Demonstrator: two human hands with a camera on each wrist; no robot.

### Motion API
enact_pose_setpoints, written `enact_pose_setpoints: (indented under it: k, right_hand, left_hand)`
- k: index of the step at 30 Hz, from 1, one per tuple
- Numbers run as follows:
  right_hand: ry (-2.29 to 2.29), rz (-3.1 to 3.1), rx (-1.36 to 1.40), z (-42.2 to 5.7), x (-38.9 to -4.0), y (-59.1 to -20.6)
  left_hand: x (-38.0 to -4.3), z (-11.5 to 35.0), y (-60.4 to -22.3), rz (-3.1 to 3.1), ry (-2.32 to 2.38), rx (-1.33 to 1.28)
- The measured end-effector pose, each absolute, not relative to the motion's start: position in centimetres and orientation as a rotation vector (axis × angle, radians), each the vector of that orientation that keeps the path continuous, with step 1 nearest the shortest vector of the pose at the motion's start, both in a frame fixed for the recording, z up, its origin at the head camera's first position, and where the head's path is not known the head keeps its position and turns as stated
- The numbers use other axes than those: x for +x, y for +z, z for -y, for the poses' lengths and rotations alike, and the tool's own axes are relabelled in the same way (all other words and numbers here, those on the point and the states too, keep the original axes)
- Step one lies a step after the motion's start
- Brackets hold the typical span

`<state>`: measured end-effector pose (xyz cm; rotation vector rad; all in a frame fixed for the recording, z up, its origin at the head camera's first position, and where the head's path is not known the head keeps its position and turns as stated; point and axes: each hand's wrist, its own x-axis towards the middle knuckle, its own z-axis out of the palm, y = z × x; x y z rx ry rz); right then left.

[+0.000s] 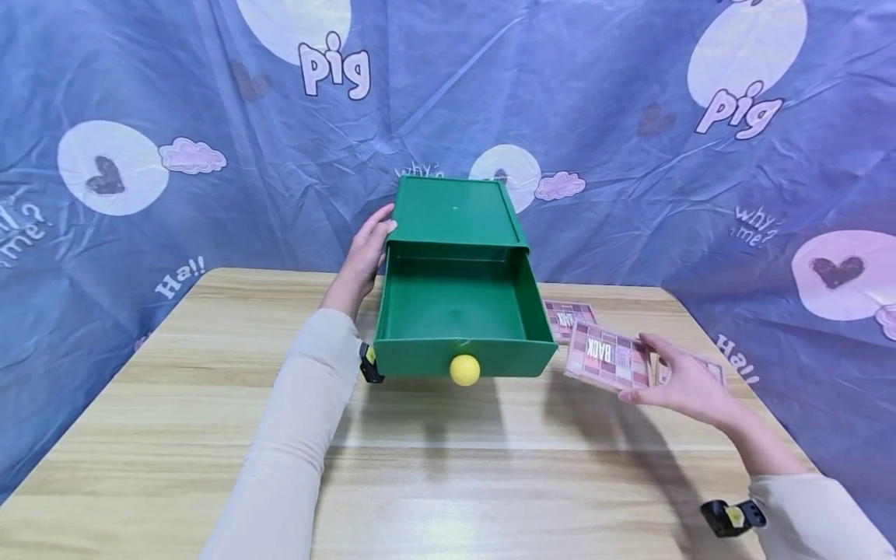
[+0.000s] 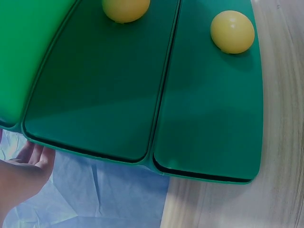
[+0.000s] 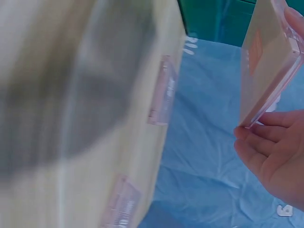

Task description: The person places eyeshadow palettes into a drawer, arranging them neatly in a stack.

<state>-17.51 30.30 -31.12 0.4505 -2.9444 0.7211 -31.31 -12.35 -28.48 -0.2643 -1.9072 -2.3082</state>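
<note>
A green drawer cabinet (image 1: 451, 208) stands at the back of the table with its top drawer (image 1: 413, 358) pulled out, nothing inside. That drawer's front bears a yellow round knob (image 1: 465, 370). My left hand (image 1: 365, 253) rests against the cabinet's left side, fingers extended along it. In the left wrist view, the fingertips touch the cabinet's edge beside the lower drawer fronts (image 2: 95, 95). To the drawer's right, my right hand (image 1: 689, 385) pinches a pink eyeshadow palette (image 1: 595, 359) by its edge, raised above the table and tilted. Its pale underside shows in the right wrist view.
Two more palettes lie on the wooden table (image 1: 448, 498): one (image 1: 560, 313) beside the cabinet, the other (image 1: 710, 369) partly behind my right hand. A blue printed cloth (image 1: 231, 155) hangs behind the table and along its sides.
</note>
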Motion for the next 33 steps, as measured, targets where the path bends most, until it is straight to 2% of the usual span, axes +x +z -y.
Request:
enact_pose_setpoints:
  k: [16,33]
  right_hand:
    - [0.663,2.928,0.459,-29.5,-18.3,-25.9]
    - [0.733,2.912,0.507,-27.2,-19.4,-22.8]
  left_hand:
    - [-31.2,12.3,-28.5,1.917,-2.297,-0.255]
    - [-31.2,12.3,-28.5,1.926,-2.296,-0.261]
